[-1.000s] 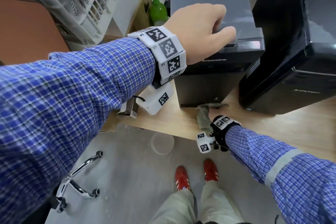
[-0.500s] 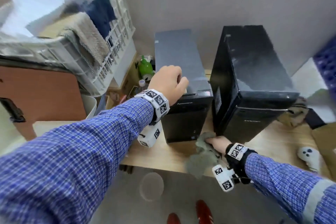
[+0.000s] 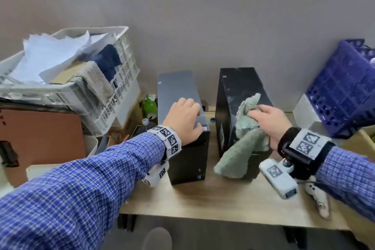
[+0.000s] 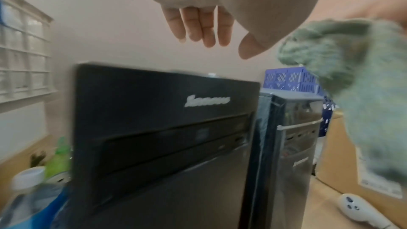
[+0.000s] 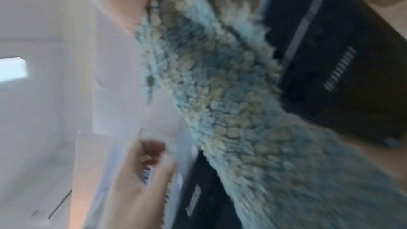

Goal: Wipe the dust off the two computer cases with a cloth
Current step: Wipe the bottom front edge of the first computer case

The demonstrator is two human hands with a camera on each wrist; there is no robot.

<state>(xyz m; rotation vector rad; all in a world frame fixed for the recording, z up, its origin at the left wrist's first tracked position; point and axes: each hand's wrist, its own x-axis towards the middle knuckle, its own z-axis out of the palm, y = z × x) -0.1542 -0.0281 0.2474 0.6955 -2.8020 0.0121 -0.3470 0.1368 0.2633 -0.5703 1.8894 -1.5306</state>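
Note:
Two dark computer cases stand side by side on a wooden table. My left hand is over the front top of the grey-topped left case. In the left wrist view its fingers hang loosely above that case and hold nothing. My right hand grips a fluffy grey-green cloth at the front top of the glossy black right case. The cloth hangs down over that case's front and hides part of it.
A white crate with papers and fabric sits at the left. A green bottle stands beside the left case. At the right are a blue basket and a white controller on the table. A wall runs behind.
My right hand has lifted the cloth from the table at the foot of the cases up to the black case's top. The head view has risen. The left hand stays at the left case.

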